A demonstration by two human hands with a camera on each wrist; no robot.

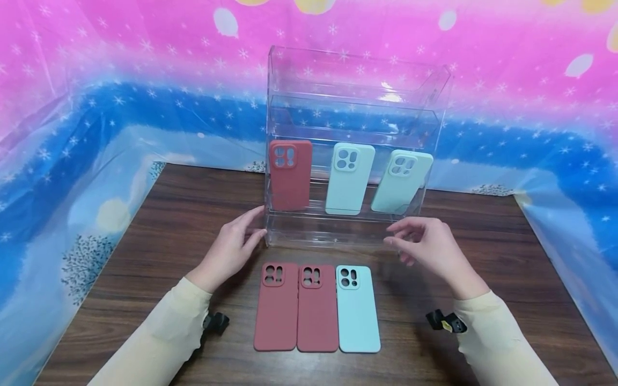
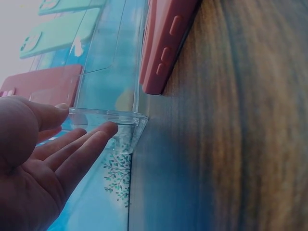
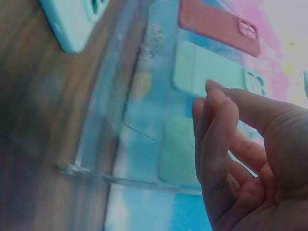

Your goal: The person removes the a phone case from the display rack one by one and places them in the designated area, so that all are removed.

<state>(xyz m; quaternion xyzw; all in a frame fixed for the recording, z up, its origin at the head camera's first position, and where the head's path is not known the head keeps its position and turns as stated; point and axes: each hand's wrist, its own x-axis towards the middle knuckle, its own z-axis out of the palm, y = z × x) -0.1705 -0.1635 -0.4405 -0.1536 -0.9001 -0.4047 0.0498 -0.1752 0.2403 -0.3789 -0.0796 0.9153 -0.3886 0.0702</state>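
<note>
A clear acrylic display rack (image 1: 299, 230) stands on the table with a red phone case (image 1: 291, 182) at its left. Two mint phone cases, a middle one (image 1: 348, 185) and a right one (image 1: 398, 185), lean in the same tier. My left hand (image 1: 232, 241) is at the rack's lower left side, fingers extended; the left wrist view shows thumb and fingers (image 2: 79, 159) around its edge. Close to the rack's lower right front, my right hand (image 1: 429, 246) has loosely bent fingers with nothing between them. In the right wrist view, the hand (image 3: 240, 159) partly hides the mint cases.
Before the rack lie two red phone cases, a left one (image 1: 275, 316) and a middle one (image 1: 317, 316), beside a mint phone case (image 1: 359, 316). The wooden table (image 1: 169, 214) meets a pink and blue patterned cloth (image 1: 145, 112) behind.
</note>
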